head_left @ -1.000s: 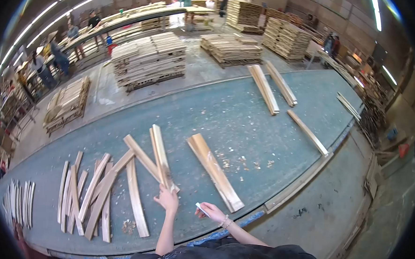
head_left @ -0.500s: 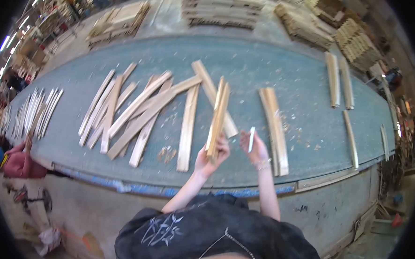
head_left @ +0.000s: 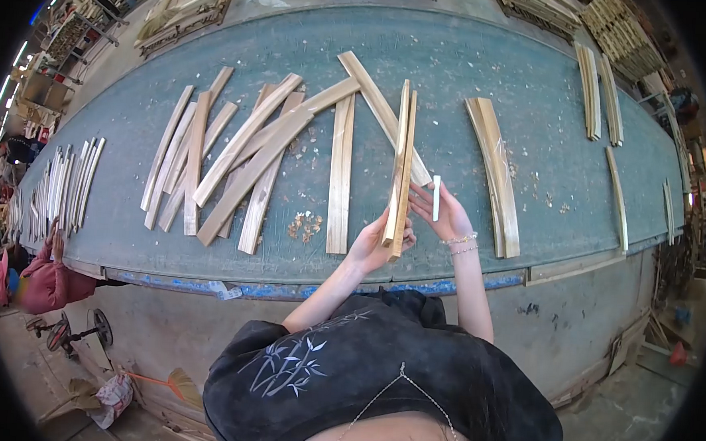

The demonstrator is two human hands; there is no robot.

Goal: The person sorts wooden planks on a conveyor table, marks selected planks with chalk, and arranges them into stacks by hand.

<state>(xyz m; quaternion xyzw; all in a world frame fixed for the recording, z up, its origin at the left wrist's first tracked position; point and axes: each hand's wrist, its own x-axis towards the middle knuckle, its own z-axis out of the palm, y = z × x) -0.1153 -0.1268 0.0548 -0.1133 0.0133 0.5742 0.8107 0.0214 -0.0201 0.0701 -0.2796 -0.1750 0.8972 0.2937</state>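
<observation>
My left hand (head_left: 374, 241) is closed around the lower end of two narrow wooden strips (head_left: 401, 163), held side by side and tilted up over the table. Just to the right, my right hand (head_left: 449, 215) grips a short, slim white tool (head_left: 436, 198) whose exact kind I cannot make out. The fingertips of this hand are close to the strips; whether they touch is unclear. Behind the held strips, a loose wooden slat (head_left: 383, 110) lies slanted on the table.
The green worktable (head_left: 426, 45) carries crossed wooden slats (head_left: 252, 163) on the left and a pair of slats (head_left: 495, 176) on the right. Wood shavings (head_left: 305, 226) are scattered about. A co-worker in a pink sleeve (head_left: 50, 284) is at the far left, near several thin strips (head_left: 71, 182).
My view has tipped down, so the table sits higher in it. My right hand has come closer to the strips in my left hand, still with the white tool.
</observation>
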